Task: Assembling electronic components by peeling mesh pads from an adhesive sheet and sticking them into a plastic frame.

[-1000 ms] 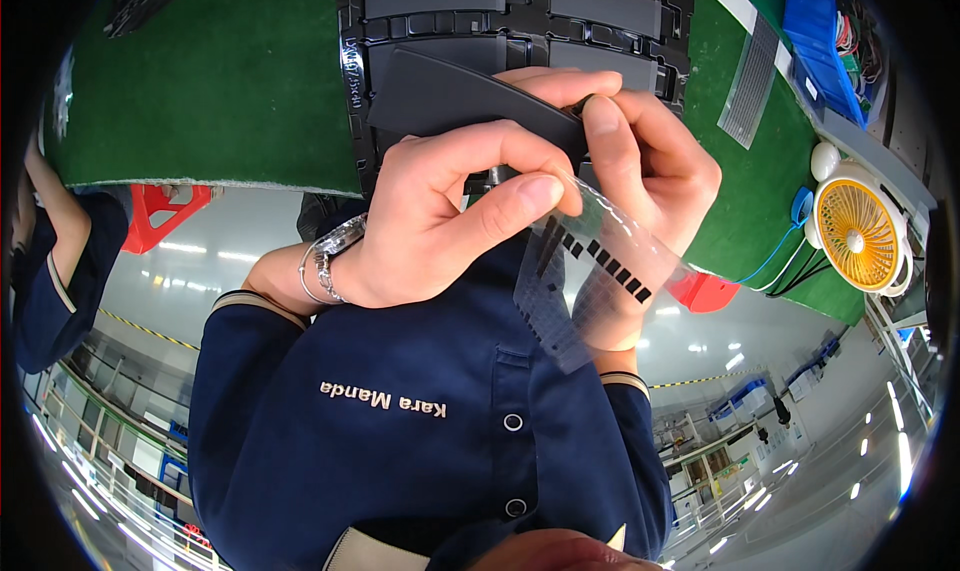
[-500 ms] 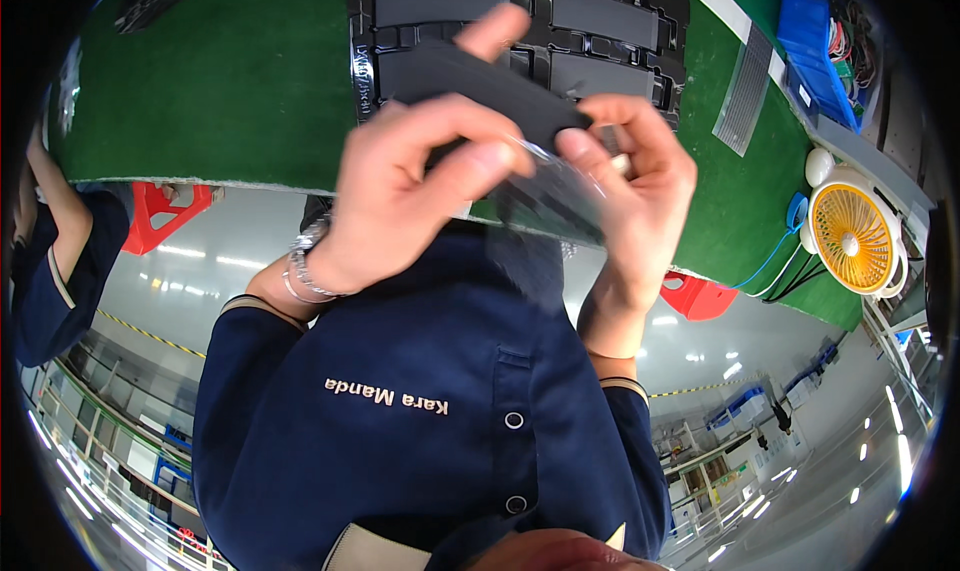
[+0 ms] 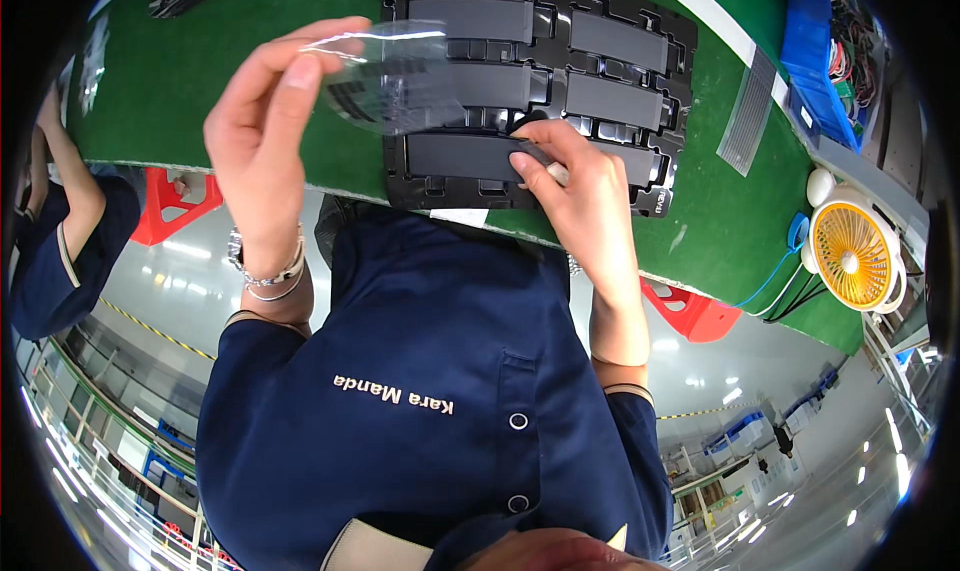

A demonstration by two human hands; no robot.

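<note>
Left hand (image 3: 258, 136): thumb and fingers pinched on edge of clear film (image 3: 400, 83), held raised over left part of black tray (image 3: 435, 193) on green worktop (image 3: 200, 106). Right hand (image 3: 592, 186): thumb and forefinger closed on right end of dark panel (image 3: 455, 158), which lies at near left pocket of tray. Full seating cannot be judged; fingers hide that end. Advice: keep panel level, grip edges only, hold film clear of panel face, release once edges sit flush.

pale lettering (image 3: 393, 395) stands upside down on the navy shirt (image 3: 430, 301), white characters (image 3: 664, 203) on the black tray (image 3: 400, 185).
</note>
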